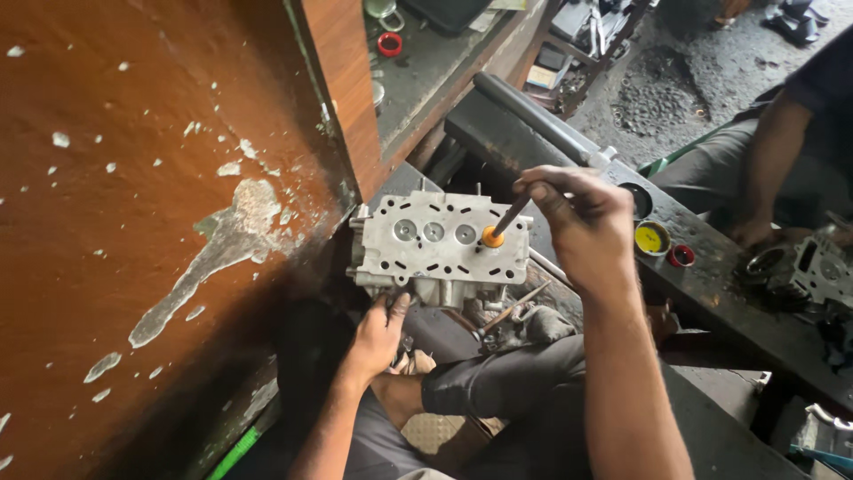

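A grey metal cylinder head (418, 253) rests tilted on my lap with its flat face and round valve seats up. My left hand (382, 329) grips its lower edge from below. My right hand (577, 218) is closed around a thin stick tool (511, 213) with an orange suction cup (491, 237) at its tip. The cup is pressed onto the rightmost valve seat.
A worn red-brown wall (151, 222) fills the left. A dark metal bench (711, 267) on the right carries a yellow tin (651, 238) and a small red cap (681, 256). Another person's arm (773, 169) reaches over another engine part (813, 271) at far right.
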